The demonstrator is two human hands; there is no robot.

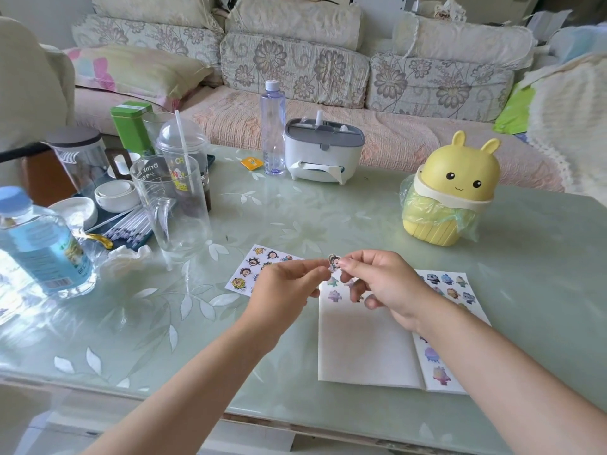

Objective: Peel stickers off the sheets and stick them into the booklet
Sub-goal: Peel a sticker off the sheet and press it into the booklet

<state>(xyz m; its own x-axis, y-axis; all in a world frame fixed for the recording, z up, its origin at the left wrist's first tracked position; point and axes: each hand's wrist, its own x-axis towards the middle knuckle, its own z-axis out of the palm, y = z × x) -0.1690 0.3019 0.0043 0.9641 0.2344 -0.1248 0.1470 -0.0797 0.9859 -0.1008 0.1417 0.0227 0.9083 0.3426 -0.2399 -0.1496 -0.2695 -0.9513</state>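
Right grip (377,284) and left grip (285,287) pinch a sticker (334,262) above the booklet (361,343)

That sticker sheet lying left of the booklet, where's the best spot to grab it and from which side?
Probably its near left corner, coming from the left. The sticker sheet lies flat on the table, so an edge must be lifted and pinched; its right part is hidden behind the left hand, which pinches a sticker.

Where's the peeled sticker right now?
Head view, centre: the peeled sticker is pinched between left hand and right hand, above the far end of the booklet, right of the left sticker sheet.
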